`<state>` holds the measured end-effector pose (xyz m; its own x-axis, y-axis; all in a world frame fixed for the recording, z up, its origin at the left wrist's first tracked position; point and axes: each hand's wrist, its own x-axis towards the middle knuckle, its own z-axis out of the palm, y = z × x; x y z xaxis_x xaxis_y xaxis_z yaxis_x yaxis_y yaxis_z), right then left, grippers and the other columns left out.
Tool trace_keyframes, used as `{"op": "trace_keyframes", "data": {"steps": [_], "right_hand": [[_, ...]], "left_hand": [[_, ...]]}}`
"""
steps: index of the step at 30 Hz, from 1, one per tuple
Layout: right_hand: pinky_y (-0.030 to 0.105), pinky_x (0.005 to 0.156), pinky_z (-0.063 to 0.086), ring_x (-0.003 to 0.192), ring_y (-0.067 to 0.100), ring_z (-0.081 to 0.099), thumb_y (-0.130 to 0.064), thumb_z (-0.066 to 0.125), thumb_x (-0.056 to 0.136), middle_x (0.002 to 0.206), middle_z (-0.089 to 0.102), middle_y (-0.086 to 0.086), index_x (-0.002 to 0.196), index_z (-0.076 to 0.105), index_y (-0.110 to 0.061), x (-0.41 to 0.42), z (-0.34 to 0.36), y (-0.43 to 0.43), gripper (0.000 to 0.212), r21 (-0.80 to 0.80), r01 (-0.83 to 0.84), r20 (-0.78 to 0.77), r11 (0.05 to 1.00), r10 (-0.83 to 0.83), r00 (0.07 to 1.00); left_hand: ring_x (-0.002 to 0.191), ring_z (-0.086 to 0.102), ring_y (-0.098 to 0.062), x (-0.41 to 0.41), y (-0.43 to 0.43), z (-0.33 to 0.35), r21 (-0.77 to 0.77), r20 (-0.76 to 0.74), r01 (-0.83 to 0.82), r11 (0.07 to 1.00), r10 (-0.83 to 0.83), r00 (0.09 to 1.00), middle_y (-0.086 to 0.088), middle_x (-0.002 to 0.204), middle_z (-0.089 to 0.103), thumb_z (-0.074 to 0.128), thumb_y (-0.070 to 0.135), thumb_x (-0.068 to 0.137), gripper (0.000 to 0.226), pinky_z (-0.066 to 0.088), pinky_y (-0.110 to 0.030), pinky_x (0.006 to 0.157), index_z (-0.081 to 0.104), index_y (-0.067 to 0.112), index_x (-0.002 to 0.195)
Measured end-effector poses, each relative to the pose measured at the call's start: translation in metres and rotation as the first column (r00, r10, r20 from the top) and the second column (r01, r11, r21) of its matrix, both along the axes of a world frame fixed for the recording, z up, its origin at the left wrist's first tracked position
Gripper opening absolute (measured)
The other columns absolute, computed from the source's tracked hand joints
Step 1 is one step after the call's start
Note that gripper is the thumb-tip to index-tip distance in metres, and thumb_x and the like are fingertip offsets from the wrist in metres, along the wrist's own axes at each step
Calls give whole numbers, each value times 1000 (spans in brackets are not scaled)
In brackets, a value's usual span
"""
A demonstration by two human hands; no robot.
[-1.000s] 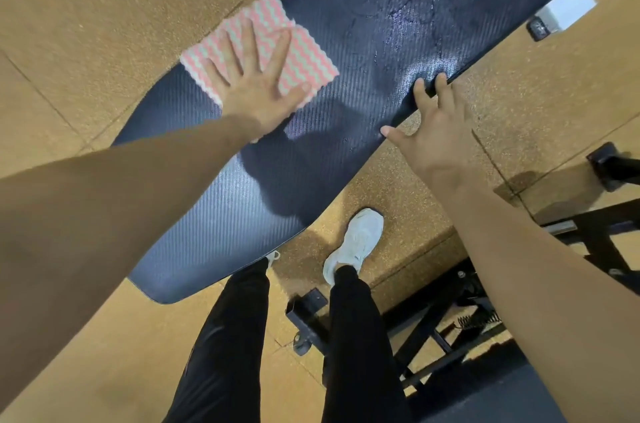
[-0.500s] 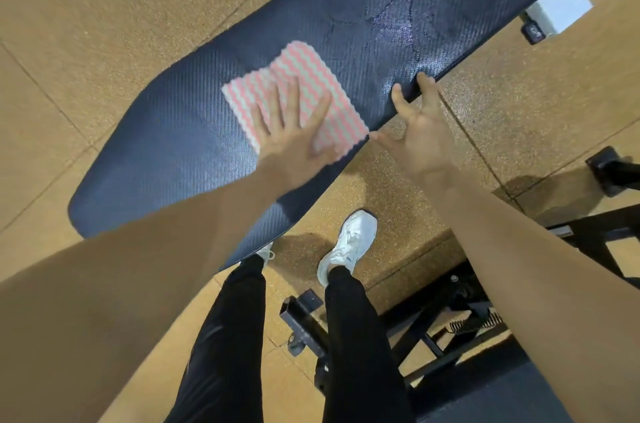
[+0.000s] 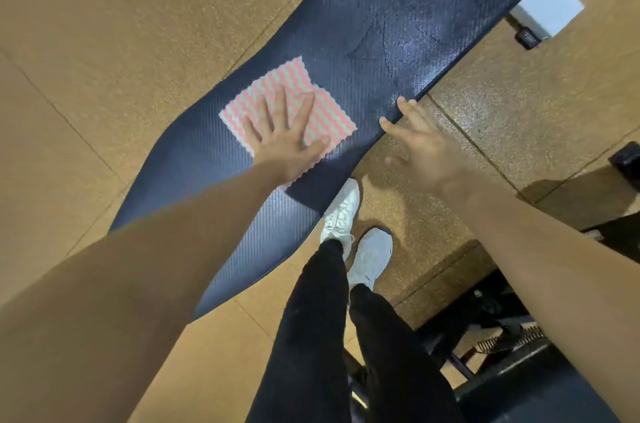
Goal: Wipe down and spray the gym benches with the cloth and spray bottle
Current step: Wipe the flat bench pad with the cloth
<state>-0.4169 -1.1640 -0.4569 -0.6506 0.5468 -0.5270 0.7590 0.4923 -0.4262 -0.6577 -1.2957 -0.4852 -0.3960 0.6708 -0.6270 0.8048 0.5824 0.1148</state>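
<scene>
Pink-and-white wavy-striped cloth (image 3: 294, 90) lies flat, mid-width on the dark navy textured vinyl bench surface (image 3: 398, 17), one corner reaching toward the near edge. Left hand (image 3: 284, 145) on top of it, palm down, fingers (image 3: 306, 110) straight and spread, pressing, not pinching. Right hand (image 3: 424, 145) off the near side; its fingers (image 3: 403, 105) loosely spread, tips touching the pad's edge, holding nothing.

Handling, judged: cloth thin, soft, light. Likely to bunch or fold if pushed from one corner, so a flat palm over its middle is the sound hold; to lift it, pinch a free edge. Vinyl looks ribbed, probably grippy when dry; wet sheen (image 3: 405, 48) further along suggests slicker going there. Pad likely firm with slight give.

Hard to make out: spray bottle not in view. Part of the cloth hidden under palm and wrist. White boxy block (image 3: 549, 8) beside the far end, purpose unclear. Bench's far end cut off; its support hidden beneath the pad. Right hand motion-blurred. Black frame parts (image 3: 502, 329), lower right: cannot tell what equipment.
</scene>
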Motion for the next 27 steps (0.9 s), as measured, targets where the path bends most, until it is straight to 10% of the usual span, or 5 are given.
{"op": "trace_keyframes", "data": {"steps": [10, 13, 18, 27], "right_hand": [[53, 117, 37, 156, 16, 14, -34, 63, 98, 169, 15, -7, 150, 46, -30, -4, 3, 9, 56, -20, 44, -29, 999, -45, 999], [49, 117, 37, 147, 27, 35, -35, 64, 97, 163, 33, 2, 147, 52, -20, -3, -3, 16, 53, 33, 260, -103, 965, -256, 961], [49, 125, 19, 153, 33, 17, -46, 64, 96, 169, 13, 10, 159, 28, -17, 2, -8, 52, 78, 132, 422, -35, 897, -421, 906], [46, 128, 10, 157, 28, 7, -59, 64, 91, 169, 15, 12, 160, 26, -15, -19, -2, 99, 90, 249, 226, 138, 942, -265, 954]], "left_hand": [[155, -23, -40, -53, 95, -10, 69, -6, -289, 955, 290, 957, -8, 170, -23, 29, 84, 89, 89, -11, -71, 119, -12, 48, 160], [155, -21, -40, -43, 85, -14, 131, -45, -169, 977, 176, 983, -11, 171, -21, 26, 85, 89, 91, -10, -69, 119, -11, 43, 161], [155, -21, -42, 6, 68, -17, 147, -32, 11, 989, -7, 999, -10, 170, -22, 35, 79, 91, 93, -12, -66, 121, -13, 41, 161], [156, -15, -43, 48, 51, -22, 251, 38, 239, 938, -257, 966, -7, 172, -19, 30, 82, 92, 86, -5, -68, 121, -4, 45, 162]]}}
